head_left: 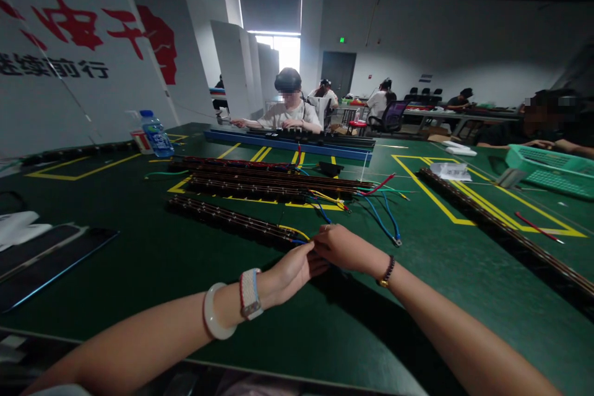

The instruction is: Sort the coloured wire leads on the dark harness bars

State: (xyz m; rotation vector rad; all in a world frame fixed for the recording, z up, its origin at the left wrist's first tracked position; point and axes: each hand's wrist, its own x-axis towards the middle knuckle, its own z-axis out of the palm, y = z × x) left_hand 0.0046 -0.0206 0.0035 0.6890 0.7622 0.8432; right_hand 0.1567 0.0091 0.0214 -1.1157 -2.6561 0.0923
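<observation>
1. The left hand (291, 272) is palm-up, fingers reaching under the right hand (335, 247); the two touch at the right-hand end of the nearest wired strip (232, 219).
2. The right hand's fingers are bent in close together. Whether either hand grips a wire is hidden, so the hold cannot be told.
3. The nearest wired strip lies slantwise on the green desk (185, 284), its yellow lead (294, 232) and blue lead (299, 241) running toward the fingers.
4. Just beyond it lies a bundle of similar strips (260, 182), with blue, red, yellow and green wire ends at its right.
5. A long strip (505, 226) lies at the right, near a green basket (552, 167).
6. A water bottle (156, 135) stands at the left, beyond a dark tablet-like device (55, 260).
7. Across the desk sits a person (290, 108) behind a blue rail (288, 143).
</observation>
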